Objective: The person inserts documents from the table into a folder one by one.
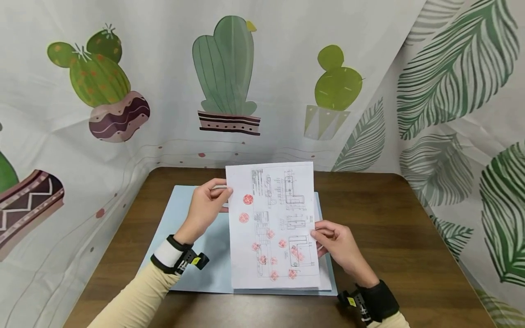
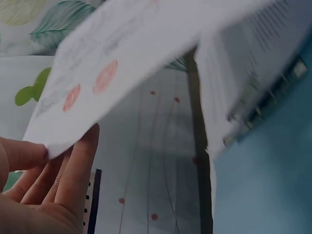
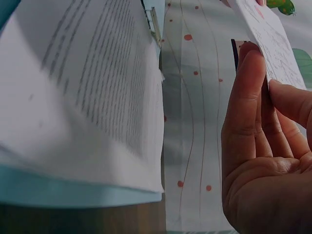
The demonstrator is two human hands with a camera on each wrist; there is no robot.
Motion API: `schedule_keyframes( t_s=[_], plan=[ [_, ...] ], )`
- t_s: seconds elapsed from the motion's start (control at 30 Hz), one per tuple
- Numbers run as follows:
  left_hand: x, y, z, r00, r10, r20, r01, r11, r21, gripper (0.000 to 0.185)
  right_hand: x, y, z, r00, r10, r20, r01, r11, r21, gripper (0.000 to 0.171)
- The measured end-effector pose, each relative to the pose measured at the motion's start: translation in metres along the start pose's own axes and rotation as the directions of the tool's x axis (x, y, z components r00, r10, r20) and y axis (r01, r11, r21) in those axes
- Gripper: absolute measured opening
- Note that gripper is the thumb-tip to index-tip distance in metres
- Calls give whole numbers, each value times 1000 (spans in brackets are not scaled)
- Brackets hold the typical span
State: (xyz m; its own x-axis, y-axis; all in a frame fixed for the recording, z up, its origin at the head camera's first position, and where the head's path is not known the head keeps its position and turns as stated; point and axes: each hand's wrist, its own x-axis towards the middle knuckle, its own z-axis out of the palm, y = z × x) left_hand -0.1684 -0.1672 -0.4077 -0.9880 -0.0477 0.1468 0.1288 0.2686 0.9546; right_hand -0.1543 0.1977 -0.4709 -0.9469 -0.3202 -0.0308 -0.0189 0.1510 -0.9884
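Fingers of the left hand (image 1: 205,207) pinch the sheet (image 1: 272,218) at its left edge, towards the far corner, thumb on the printed face, other fingers behind. Right hand (image 1: 338,243) pinches the right edge, somewhat nearer, thumb likewise in front. Both grips narrow, paper between.

Sheet is held up above the right half of an open blue folder (image 1: 203,269), hiding much of it. Its face carries line drawings, L-shaped outlines among them, and round red stamps (image 1: 248,199), two on the left, others clustered towards the near end.

Under the sheet, in the folder: printed pages (image 3: 107,73), rows of text showing from the right wrist. Rings (image 2: 258,112) sit along their inner edge, blurred from the left wrist.

Folder lies on a brown table (image 1: 381,214). Bands (image 1: 168,254) round both wrists, pale sleeves (image 1: 137,294) behind them. Far side: hanging cloth (image 1: 283,27), printed with cacti; leaf prints to the right.
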Motion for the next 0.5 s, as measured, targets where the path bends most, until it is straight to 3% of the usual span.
schedule_keyframes(
  t_s=[0.2, 0.3, 0.37, 0.5],
  plan=[
    [-7, -17, -2, 997, 78, 13, -78, 997, 17, 24, -6, 8, -12, 998, 45, -36, -46, 999, -16, 24],
    [-9, -23, -4, 988, 154, 3, -153, 981, 121, 23, -8, 11, -18, 995, 82, -56, -82, 997, -2, 24],
    [-11, -28, -6, 977, 213, 5, -209, 951, 226, 25, -10, 13, -22, 992, 110, -67, -109, 994, 17, 26],
    [-16, -35, -10, 954, 294, 60, -291, 863, 413, 36, -13, 16, -27, 981, 168, -97, -164, 985, 48, 30]
  ],
)
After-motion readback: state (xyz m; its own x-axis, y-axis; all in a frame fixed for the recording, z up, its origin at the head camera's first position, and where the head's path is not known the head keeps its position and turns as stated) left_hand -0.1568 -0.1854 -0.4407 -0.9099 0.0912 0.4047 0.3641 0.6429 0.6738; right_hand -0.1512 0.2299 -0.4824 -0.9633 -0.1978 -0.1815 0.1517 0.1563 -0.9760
